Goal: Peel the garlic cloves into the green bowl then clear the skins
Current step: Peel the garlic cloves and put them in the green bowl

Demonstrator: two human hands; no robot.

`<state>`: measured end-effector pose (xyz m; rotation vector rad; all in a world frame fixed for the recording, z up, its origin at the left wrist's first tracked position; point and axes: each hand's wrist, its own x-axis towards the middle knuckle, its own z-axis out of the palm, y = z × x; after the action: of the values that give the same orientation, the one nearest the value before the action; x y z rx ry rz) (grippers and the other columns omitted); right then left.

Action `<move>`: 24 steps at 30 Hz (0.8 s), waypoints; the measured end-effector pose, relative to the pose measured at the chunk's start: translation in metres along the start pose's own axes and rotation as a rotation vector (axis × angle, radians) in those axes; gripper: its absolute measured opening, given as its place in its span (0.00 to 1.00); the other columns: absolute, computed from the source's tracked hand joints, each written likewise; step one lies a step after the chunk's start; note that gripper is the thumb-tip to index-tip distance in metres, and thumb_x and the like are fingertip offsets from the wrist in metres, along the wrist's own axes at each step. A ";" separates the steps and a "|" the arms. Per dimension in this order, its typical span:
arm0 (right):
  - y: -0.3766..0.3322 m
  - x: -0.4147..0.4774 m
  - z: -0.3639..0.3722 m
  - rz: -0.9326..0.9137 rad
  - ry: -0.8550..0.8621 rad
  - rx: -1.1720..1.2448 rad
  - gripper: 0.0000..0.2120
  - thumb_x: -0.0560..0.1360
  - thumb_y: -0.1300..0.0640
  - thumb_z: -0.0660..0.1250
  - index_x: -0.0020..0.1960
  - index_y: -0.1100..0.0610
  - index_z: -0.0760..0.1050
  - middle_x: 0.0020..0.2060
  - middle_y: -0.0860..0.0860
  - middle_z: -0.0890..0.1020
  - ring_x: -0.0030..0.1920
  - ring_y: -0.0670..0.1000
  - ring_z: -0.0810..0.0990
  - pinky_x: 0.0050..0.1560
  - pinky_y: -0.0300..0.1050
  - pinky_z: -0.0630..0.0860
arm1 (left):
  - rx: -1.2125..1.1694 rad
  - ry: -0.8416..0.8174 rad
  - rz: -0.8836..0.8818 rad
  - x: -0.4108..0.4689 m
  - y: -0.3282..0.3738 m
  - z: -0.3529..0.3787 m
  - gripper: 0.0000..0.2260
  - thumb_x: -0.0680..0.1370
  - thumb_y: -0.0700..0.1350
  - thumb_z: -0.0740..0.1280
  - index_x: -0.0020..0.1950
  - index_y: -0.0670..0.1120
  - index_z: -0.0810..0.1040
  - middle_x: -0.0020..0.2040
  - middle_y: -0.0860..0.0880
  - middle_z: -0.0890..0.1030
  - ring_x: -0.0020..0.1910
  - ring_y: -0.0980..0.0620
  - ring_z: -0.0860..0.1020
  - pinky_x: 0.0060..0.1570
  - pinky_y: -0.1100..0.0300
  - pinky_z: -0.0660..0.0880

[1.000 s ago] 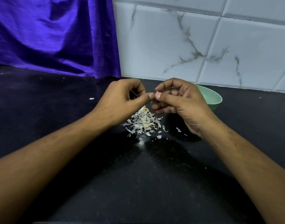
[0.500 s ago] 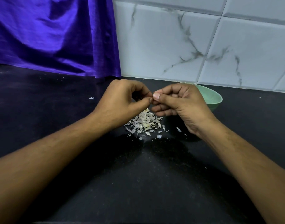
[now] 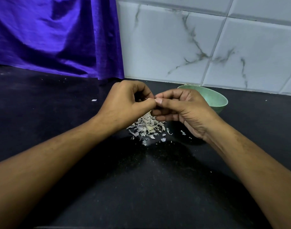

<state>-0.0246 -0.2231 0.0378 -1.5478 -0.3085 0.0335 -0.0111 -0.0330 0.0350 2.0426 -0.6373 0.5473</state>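
My left hand (image 3: 125, 103) and my right hand (image 3: 182, 108) meet fingertip to fingertip above a heap of pale garlic skins (image 3: 146, 126) on the black counter. Both hands have curled fingers and pinch a small garlic clove between them; the clove is almost wholly hidden, and only a thin sliver of skin (image 3: 147, 98) shows between the thumbs. At least one clove lies in the heap. The green bowl (image 3: 214, 98) stands just behind my right hand, near the wall; its inside is hidden.
A purple cloth (image 3: 55, 38) hangs at the back left. White marble-pattern tiles (image 3: 199, 43) form the back wall. Loose skin flakes (image 3: 182, 132) lie right of the heap, and a single flake (image 3: 94, 100) lies off to the left.
Both hands have sunk slightly and closed together, their thumbs now pressed tip to tip over the clove. The skin heap and the bowl have not moved.
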 end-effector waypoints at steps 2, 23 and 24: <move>-0.001 0.000 -0.001 0.002 0.001 -0.008 0.06 0.76 0.66 0.72 0.52 0.65 0.82 0.40 0.59 0.86 0.38 0.54 0.87 0.42 0.46 0.86 | -0.004 0.011 -0.013 0.000 -0.001 0.000 0.05 0.70 0.50 0.71 0.39 0.50 0.84 0.35 0.52 0.84 0.36 0.54 0.81 0.38 0.54 0.78; -0.005 0.000 -0.005 -0.110 -0.002 -0.131 0.09 0.79 0.68 0.69 0.58 0.64 0.80 0.45 0.59 0.87 0.40 0.56 0.88 0.44 0.50 0.86 | 0.056 0.109 -0.109 0.009 -0.014 -0.008 0.05 0.75 0.47 0.71 0.41 0.49 0.83 0.33 0.53 0.83 0.32 0.56 0.80 0.38 0.52 0.80; -0.006 0.001 -0.008 -0.170 0.046 -0.187 0.07 0.79 0.67 0.69 0.57 0.63 0.80 0.45 0.58 0.87 0.40 0.56 0.88 0.43 0.49 0.86 | 0.062 0.096 -0.115 0.009 -0.014 -0.008 0.05 0.76 0.47 0.70 0.41 0.49 0.83 0.33 0.53 0.83 0.32 0.55 0.80 0.38 0.52 0.80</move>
<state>-0.0229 -0.2303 0.0443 -1.6993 -0.4156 -0.1679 0.0035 -0.0221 0.0352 2.0825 -0.4482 0.5997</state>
